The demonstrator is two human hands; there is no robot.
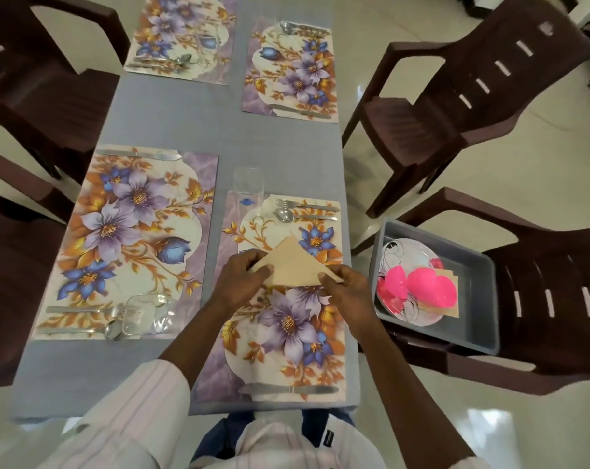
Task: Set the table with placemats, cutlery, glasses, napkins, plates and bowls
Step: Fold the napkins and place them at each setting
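The surface [172, 123], under a grey-blue cloth, is flanked by dark brown chairs [490, 79]. Over the near-right placemat [287, 340], a beige napkin [293, 265] folded into a triangle is held. Its left corner is pinched by the left hand [244, 275] and its right corner by the right hand [346, 286]. Whether it already rests on the mat cannot be told.

Two risks are judged from here. An upright glass [248, 186] stands at that placemat's far-left corner, near the left hand, and could be tipped by a careless sweep. The fold may also spring open if the napkin is released without being pressed flat.

Four chairs are partly seen. Four placemats are counted. One grey tub [473, 282] sits on the near-right chair. At least one plate [408, 252] lies in it, and a stack cannot be ruled out. Two pink bowls [429, 289] are counted there, with more napkins beside them. Two glasses are clearly seen, the second [143, 316] on the near-left placemat; a third is suspected far left. Knives are made out on three placemats, and the remaining cutlery is too blurred to count.
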